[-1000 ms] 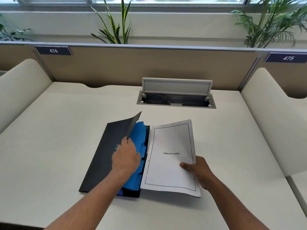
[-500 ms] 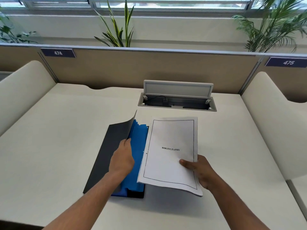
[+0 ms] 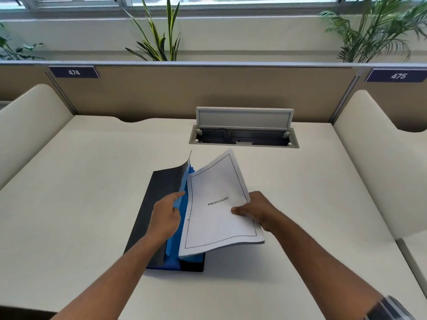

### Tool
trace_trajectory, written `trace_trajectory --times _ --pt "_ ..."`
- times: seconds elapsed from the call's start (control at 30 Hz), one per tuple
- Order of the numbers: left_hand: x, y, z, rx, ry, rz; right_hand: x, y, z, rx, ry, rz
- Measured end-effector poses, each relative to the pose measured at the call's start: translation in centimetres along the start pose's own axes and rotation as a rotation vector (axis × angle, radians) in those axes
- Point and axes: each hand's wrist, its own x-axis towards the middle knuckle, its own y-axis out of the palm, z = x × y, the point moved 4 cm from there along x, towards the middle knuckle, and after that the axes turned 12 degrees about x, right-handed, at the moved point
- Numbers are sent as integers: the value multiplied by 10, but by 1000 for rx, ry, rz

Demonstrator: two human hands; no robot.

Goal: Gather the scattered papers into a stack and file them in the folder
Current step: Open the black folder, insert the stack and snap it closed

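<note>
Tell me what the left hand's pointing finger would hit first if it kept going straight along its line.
The left hand points its index fingertip up and right at the blue dividers inside the open folder. It would likely meet them first, then the paper stack just beyond. Depth is unclear; it may already touch.

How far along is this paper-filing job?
Gathering looks done: the right hand grips one stack of papers, topped "BIBLIOGRAPHY". Filing is in hand: the left hand props open the folder at its blue dividers. Left: slide the stack in and shut the cover.
</note>
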Motion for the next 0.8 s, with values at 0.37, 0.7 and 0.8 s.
trace_trajectory --times 0.37,0.7,0.8 --pt "4 -14 -4 -52 -32 -28 1 58 12 -189 -176 -139" --pt "-9 -5 -36 -34 23 19 4 110 -14 -137 -189 -152" --pt "-11 0 -43 -36 47 26 10 115 -20 -108 -154 -184"
